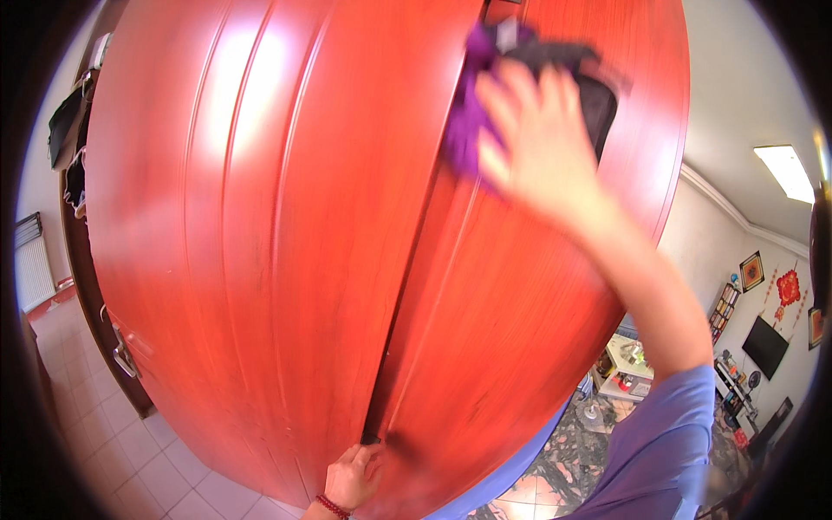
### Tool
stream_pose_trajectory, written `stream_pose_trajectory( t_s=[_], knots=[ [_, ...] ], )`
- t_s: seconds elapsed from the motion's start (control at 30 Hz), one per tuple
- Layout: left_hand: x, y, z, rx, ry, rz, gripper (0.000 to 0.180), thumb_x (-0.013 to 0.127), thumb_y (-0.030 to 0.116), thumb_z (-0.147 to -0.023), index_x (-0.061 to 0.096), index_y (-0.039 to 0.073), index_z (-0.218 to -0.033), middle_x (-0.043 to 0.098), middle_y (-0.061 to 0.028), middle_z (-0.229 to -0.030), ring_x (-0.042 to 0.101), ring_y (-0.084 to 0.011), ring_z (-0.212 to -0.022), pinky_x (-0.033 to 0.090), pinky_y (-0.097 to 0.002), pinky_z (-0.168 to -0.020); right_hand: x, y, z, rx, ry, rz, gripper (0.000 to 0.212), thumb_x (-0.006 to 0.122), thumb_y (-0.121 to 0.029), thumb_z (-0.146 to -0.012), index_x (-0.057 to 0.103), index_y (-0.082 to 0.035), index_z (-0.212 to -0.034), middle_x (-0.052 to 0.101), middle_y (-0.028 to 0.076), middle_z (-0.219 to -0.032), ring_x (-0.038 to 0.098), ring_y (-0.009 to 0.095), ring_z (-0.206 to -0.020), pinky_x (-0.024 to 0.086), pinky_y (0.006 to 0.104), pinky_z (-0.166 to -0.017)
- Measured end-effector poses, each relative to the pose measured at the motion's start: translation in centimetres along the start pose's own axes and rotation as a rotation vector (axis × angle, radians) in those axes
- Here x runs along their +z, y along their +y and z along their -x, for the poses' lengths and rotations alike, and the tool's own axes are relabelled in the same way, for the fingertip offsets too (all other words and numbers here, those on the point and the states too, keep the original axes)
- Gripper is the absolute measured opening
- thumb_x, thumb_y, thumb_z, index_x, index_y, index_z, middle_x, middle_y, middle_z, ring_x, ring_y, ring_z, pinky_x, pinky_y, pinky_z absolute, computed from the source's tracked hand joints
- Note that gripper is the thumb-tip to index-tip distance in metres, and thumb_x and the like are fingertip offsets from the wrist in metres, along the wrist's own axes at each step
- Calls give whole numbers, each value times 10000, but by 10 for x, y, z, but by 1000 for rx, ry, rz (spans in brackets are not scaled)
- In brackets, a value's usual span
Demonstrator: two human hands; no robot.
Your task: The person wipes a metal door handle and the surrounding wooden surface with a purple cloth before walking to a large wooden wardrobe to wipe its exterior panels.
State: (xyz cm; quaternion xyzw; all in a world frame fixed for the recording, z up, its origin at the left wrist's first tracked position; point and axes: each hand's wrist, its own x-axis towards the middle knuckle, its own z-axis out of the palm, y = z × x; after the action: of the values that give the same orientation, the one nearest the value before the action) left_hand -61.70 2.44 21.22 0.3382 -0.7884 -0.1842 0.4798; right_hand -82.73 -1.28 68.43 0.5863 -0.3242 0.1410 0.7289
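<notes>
One arm spreads one right hand over one purple cloth.

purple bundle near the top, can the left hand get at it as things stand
Probably not: the left hand is low, by the edge of the red panel, well below the purple bundle, and the right hand partly covers it.

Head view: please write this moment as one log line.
left hand: low, at red panel | right hand: high, over purple cloth and black item, blurred
</notes>
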Motion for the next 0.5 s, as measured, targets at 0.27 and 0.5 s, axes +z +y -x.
stream_pose_trajectory(
  t_s=[0.27, 0.5],
  knots=[
    [-20, -2, 59, -134, -92, 64, 308, 710, 133, -885, 656, 81, -1184, 691, -111, -951, 700, -292, -850, 570, -406, -730, -40, 3, 9, -42, -217, -128, 472, 607, -383, -883, 591, -132, -1281, 612, 175, -1170, 576, 379, -1127, 320, 572, -1106],
    [-32, 5, 66, -186, -204, 12, 294, 690, 211, -936, 655, 88, -1200, 715, -94, -1020, 707, -279, -919, 581, -391, -789, 1, 111, -144, 329, -200, 27, 755, 690, -427, -790, 507, -36, -1409, 406, 219, -1544, 290, 440, -1481, 217, 561, -1217]
  ],
)
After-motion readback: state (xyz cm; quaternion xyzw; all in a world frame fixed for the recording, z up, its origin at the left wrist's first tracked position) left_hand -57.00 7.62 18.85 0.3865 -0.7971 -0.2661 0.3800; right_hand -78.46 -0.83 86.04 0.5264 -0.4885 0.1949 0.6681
